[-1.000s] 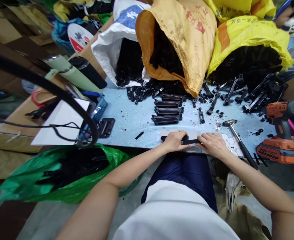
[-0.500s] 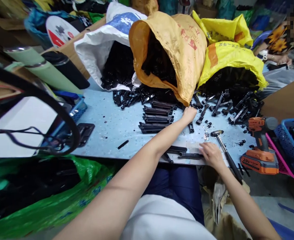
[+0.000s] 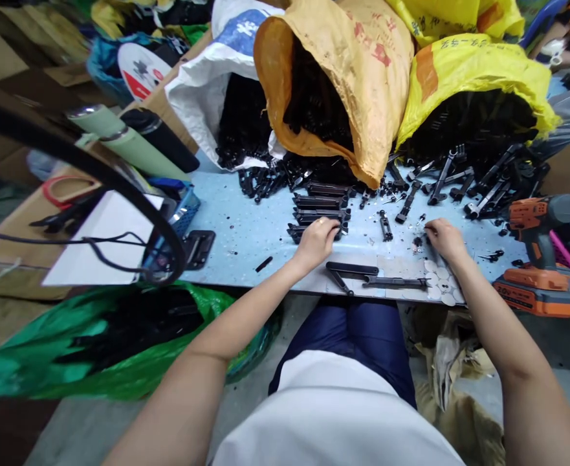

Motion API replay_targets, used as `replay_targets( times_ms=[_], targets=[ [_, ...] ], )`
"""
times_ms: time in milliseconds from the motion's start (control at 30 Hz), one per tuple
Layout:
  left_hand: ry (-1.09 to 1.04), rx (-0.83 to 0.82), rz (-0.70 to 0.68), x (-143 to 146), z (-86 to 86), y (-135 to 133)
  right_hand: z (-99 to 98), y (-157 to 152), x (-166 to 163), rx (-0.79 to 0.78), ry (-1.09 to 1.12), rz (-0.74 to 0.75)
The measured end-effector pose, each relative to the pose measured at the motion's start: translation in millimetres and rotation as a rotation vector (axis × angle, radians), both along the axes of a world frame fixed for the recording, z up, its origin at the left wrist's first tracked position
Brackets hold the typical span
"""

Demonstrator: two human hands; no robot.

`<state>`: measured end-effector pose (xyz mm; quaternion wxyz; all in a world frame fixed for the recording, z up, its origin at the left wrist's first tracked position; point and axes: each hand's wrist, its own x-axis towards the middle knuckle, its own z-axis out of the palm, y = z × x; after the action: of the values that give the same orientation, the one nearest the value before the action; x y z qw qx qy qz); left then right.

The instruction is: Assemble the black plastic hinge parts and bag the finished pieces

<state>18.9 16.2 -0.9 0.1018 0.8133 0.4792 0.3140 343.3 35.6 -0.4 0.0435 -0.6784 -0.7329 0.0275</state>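
My left hand [image 3: 317, 242] is closed at the right end of a row of long black folded metal parts [image 3: 319, 202]; what its fingertips hold, if anything, is hidden. My right hand [image 3: 446, 238] has its fingers pinched together low over the table, beside a few tiny pieces [image 3: 418, 241]; I cannot make out what is in them. It covers the spot where the hammer lay. Between my hands lies a short black bracket [image 3: 385, 226]. Nearer me, a black V-shaped part [image 3: 355, 268] and a long black channel piece [image 3: 401, 283] rest at the table's front edge.
White [image 3: 195, 84], orange [image 3: 382, 84] and yellow [image 3: 483, 65] sacks of black parts line the back of the blue table [image 3: 236, 226]. An orange cordless drill [image 3: 537, 291] stands right. A black cable [image 3: 120, 194] arches at left, above a green bag [image 3: 120, 382].
My left hand has drawn back from the pile below the orange sack, moving left to the row of parts. My right hand has moved forward from the front edge. The view has shifted.
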Motion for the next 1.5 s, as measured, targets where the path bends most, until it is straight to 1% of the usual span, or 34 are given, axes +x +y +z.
replay_targets(
  times_ms=[33, 100, 200, 267, 333, 400, 467, 567, 633, 700, 833, 933, 1000, 1100, 1167, 1267, 1367, 1433, 1500],
  targets=[
    [0.010, -0.001, -0.010, -12.8, -2.7, -14.5, 0.4, -5.3, 0.0, 0.054, 0.061, -0.005],
    [0.060, -0.003, -0.036, -27.8, -7.9, -37.7, 3.6, -15.2, -3.9, 0.157, 0.197, 0.007],
    [0.168, 0.014, -0.041, -31.9, -12.4, -55.3, 13.2, -29.4, -20.0, 0.237, 0.379, 0.105],
    [0.242, 0.038, -0.037, -30.5, -12.6, -58.8, 19.7, -39.4, -35.2, 0.233, 0.457, 0.196],
    [0.301, 0.068, -0.069, -29.2, -12.5, -59.4, 23.7, -49.4, -51.0, 0.189, 0.517, 0.265],
    [0.334, 0.104, -0.114, -28.3, -14.7, -58.9, 24.2, -58.4, -65.6, 0.120, 0.569, 0.308],
    [0.342, 0.137, -0.132, -27.4, -20.5, -57.7, 21.8, -65.4, -77.7, 0.061, 0.604, 0.341],
    [0.333, 0.170, -0.162, -26.5, -33.2, -55.5, 17.2, -70.6, -89.1, 0.038, 0.606, 0.382],
    [0.325, 0.182, -0.182, -26.8, -40.7, -54.4, 15.7, -71.4, -92.0, 0.057, 0.574, 0.411],
    [0.317, 0.191, -0.172, -27.8, -45.3, -54.2, 15.6, -71.5, -92.2, 0.091, 0.514, 0.455],
    [0.322, 0.216, -0.140, -28.4, -46.1, -56.8, 10.5, -75.2, -91.3, 0.156, 0.368, 0.558],
    [0.308, 0.259, -0.108, -21.0, -42.8, -59.5, -2.3, -81.8, -92.0, 0.193, 0.320, 0.623],
    [0.309, 0.267, -0.161, -10.3, -39.5, -59.5, -12.1, -85.7, -90.8, 0.235, 0.339, 0.632],
    [0.371, 0.195, -0.352, 10.7, -32.2, -56.7, -23.2, -87.5, -83.2, 0.269, 0.380, 0.667],
    [0.422, 0.090, -0.416, 23.8, -26.1, -55.0, -27.9, -86.2, -75.7, 0.264, 0.368, 0.715],
    [0.424, -0.076, -0.365, 37.8, -18.4, -55.9, -33.5, -85.4, -67.1, 0.258, 0.304, 0.751],
    [0.364, -0.191, -0.257, 45.7, -17.4, -59.5, -38.1, -88.4, -65.6, 0.281, 0.265, 0.714],
    [0.332, -0.215, -0.220, 48.6, -20.4, -61.3, -39.0, -89.7, -66.6, 0.305, 0.273, 0.702],
    [0.313, -0.198, -0.221, 50.0, -23.9, -62.3, -36.9, -87.6, -66.5, 0.292, 0.280, 0.760]
  ],
)
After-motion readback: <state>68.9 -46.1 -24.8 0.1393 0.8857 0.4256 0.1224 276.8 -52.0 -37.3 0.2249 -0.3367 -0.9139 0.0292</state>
